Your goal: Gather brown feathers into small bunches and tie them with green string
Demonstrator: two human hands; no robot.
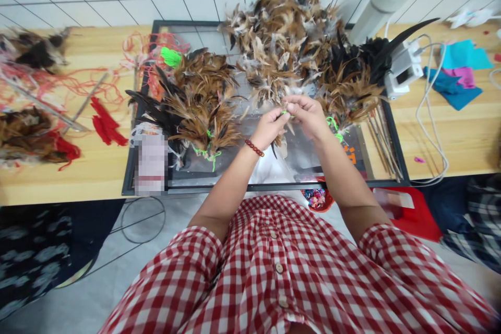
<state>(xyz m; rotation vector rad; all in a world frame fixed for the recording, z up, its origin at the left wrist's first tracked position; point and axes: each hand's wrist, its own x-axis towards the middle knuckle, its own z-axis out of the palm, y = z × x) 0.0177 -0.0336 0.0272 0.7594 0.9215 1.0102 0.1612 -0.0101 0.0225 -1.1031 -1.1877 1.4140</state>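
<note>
My left hand (271, 124), with a beaded bracelet (254, 147) at its wrist, pinches what looks like feathers bound with green string (285, 112). My right hand (310, 116) meets it from the other side, thumb and fingers closed on the same small bundle. Fingers hide most of it; a few feather tips (278, 142) hang below. Beyond both hands rises a large heap of brown and black feathers (289, 42). To the left lie feather bunches (207, 99) tied with green string (207, 154); another bunch (350, 88) sits to the right.
A black-framed glass panel (235, 187) lies on the wooden table (31, 188). Around it are a white cylinder (385, 0), a charger with cables (405, 70), thin sticks (383, 141), red string (107, 122) and blue cloth pieces (457, 88). People sit at both sides.
</note>
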